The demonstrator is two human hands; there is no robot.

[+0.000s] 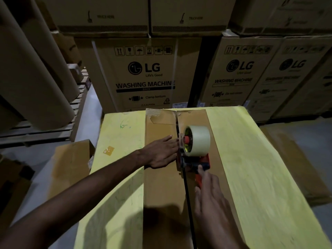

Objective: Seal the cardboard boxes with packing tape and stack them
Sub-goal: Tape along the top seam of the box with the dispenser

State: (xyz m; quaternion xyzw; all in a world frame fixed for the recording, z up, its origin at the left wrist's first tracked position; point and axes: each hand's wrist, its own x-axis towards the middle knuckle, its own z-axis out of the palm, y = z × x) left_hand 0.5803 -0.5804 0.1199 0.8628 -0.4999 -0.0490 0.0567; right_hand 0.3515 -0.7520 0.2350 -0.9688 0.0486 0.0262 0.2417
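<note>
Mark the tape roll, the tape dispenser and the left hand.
tape roll point(199, 140): head view, on the roll's pale outer face.
tape dispenser point(204, 160): head view, on its red frame just below the roll.
left hand point(161, 153): head view, on the back of the hand.

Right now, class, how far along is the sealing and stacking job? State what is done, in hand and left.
Done: the cardboard box lies on the yellow table, flaps folded shut. In hand: the left hand presses one flap flat; the right hand holds the tape dispenser midway along the seam. Left: the near seam shows as a dark open gap, and this box is not stacked.
</note>
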